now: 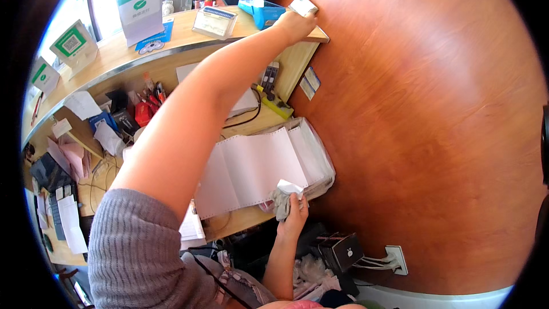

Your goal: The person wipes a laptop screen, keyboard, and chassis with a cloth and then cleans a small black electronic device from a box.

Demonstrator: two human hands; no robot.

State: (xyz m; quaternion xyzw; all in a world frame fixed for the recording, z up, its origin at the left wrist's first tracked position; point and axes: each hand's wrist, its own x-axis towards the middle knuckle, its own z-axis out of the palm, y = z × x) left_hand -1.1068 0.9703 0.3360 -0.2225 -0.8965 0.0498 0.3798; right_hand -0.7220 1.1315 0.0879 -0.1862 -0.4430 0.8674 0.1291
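Stretched across the desk, my left arm reaches up to the right end of the raised counter. There my left hand (294, 27) is closed on a small white box-shaped thing (303, 6), its exact kind unclear. A blue card-machine-like device (263, 12) stands just left of that hand. Lower down, my right hand (294, 216) grips a crumpled grey cloth (281, 203), and a folded piece of white paper (290, 186) sticks up by its fingers. Behind the cloth lies white continuous printer paper (257, 163) with perforated edges, spread over the desk.
Along the counter (183, 26) stand a clear sign holder (214, 23) and several green-and-white signs (140, 11). A brown wood panel (423, 109) closes off the right side. Below are a black box (341, 252) and a wall socket (396, 260) with white cables. Stationery and papers crowd the left desk.
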